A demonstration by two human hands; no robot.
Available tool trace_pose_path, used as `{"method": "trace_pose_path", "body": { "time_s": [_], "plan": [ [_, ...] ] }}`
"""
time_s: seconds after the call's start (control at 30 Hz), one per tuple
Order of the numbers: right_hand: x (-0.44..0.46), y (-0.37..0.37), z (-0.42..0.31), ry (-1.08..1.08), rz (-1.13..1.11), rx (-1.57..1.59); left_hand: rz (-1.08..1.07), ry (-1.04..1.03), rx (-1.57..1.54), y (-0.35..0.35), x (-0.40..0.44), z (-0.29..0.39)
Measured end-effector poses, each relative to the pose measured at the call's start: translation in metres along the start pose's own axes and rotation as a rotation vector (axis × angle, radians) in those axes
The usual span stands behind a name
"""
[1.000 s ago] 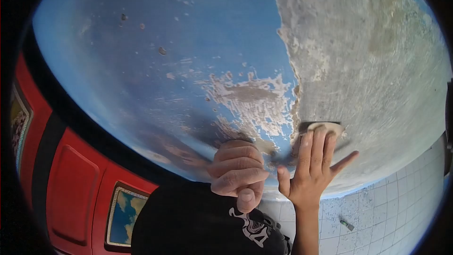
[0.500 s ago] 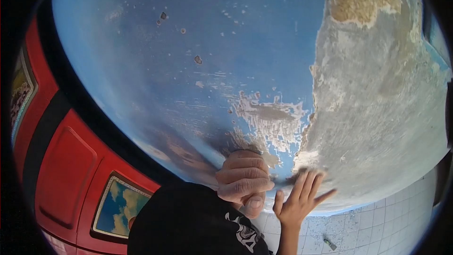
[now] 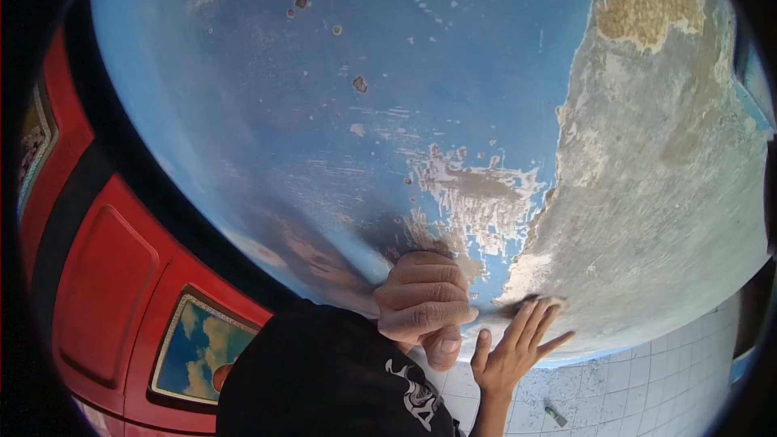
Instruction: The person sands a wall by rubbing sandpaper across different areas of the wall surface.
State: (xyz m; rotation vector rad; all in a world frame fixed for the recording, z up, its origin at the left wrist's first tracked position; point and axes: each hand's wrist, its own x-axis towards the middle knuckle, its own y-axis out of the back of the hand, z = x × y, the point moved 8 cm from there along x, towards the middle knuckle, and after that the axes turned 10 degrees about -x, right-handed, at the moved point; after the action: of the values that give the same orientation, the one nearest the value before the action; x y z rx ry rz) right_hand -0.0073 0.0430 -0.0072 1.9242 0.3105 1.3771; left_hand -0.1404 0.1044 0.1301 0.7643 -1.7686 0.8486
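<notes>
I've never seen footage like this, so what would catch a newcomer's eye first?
Probably the ragged border where blue paint, upper centre, meets the grey surface at right. Next, the curled left hand and spread right hand at lower centre, then the red panelling at lower left.

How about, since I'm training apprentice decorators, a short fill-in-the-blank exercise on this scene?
1. The right hand has its fingers extended, while those of the left hand are ____.
2. The paint left of the bare grey area is ____.
3. The black garment bears a print coloured ____.
4. The door-like panel at lower left is ____.

Missing words: curled; blue; white; red.
</notes>
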Motion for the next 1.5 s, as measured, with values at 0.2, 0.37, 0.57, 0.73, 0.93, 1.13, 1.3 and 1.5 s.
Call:
{"method": "trace_pose_path", "body": {
  "time_s": [0.2, 0.37, 0.57, 0.73, 0.93, 1.13, 1.3, 1.5],
  "plan": [
    [0.065, 0.047, -0.020, 0.075, 0.211, -0.052, -0.011, 0.041, 0.039, 0.000, 0.001, -0.002],
    [-0.004, 0.007, 0.001, -0.007, 0.158, 0.013, -0.099, 0.091, 0.051, -0.013, 0.015, 0.001],
    [-0.004, 0.006, 0.005, 0.034, 0.155, 0.111, -0.170, 0.082, 0.068, -0.010, 0.011, -0.002],
    [-0.004, 0.025, 0.013, -0.182, 0.097, 0.542, -0.150, 0.064, 0.103, -0.006, 0.006, 0.000],
    [-0.048, 0.044, 0.065, -0.909, 0.284, 1.750, -0.111, 0.066, 0.031, -0.002, 0.008, -0.005],
    [-0.091, 0.076, 0.093, -1.042, 0.418, 1.956, -0.062, 0.045, 0.063, -0.012, 0.010, 0.012],
    [-0.088, 0.089, 0.092, -1.002, 0.380, 1.795, -0.073, 0.067, 0.073, -0.005, 0.013, -0.010],
    [-0.120, 0.096, 0.085, -1.082, 0.316, 1.686, -0.014, 0.382, -0.322, -0.023, -0.001, 0.003]
  ]
}}
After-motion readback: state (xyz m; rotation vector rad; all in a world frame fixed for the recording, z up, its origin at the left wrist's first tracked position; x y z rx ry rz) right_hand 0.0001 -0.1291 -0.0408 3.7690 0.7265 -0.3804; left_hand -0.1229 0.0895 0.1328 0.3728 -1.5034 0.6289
